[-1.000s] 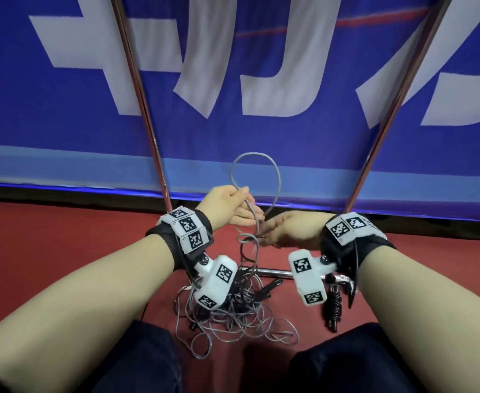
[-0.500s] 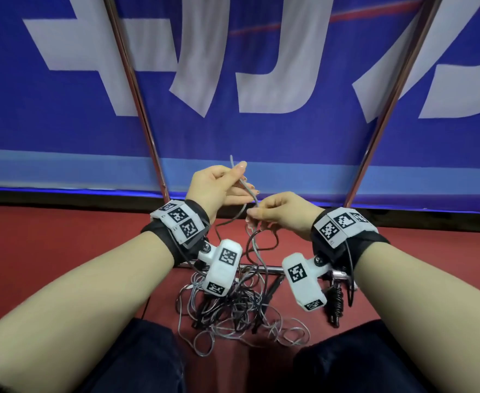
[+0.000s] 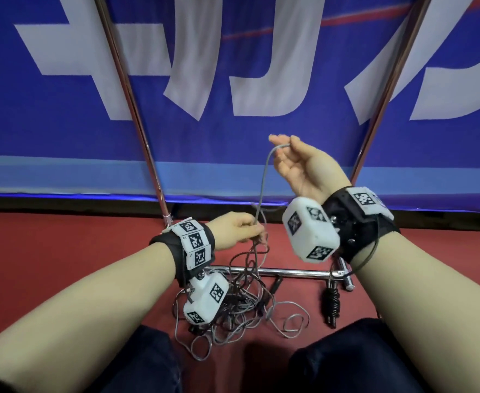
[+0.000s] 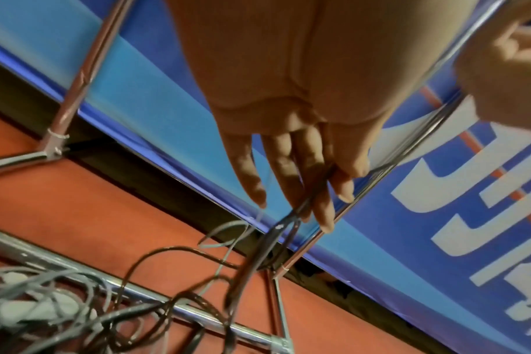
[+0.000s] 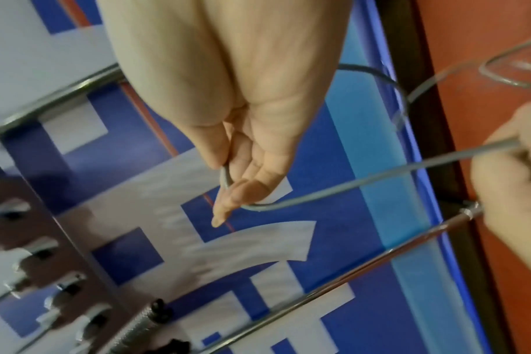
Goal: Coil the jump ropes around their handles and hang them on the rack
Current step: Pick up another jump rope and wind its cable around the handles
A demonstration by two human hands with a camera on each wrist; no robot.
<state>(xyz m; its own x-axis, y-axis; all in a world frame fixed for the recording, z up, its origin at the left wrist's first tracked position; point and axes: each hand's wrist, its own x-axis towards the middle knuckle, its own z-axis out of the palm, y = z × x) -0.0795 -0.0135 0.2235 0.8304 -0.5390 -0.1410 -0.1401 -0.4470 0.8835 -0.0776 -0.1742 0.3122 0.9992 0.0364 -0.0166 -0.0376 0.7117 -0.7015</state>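
The step in hand is judged to be untangling: one grey rope (image 3: pixel 262 180) is being drawn out of the tangled pile of jump ropes (image 3: pixel 241 310) lying on the red floor (image 3: pixel 63 251), against the rack's bottom bar (image 3: pixel 278 271). No coiling has been started on this rope. One black handle wound with rope (image 3: pixel 330 304) lies on the floor near the bar's right end.

The right hand (image 3: pixel 301 165) is raised above the pile, palm turned toward the head camera, with the grey rope pinched between thumb and fingertips where it bends over. The left hand (image 3: pixel 237 231) is held lower, just above the pile, its fingers closed on a bundle of strands, the grey rope among them; a darker strand appears to be held too, though blur prevents certainty.

The next move calls for the grey rope to be pulled clear while the other strands are held back, until a handle is reached.
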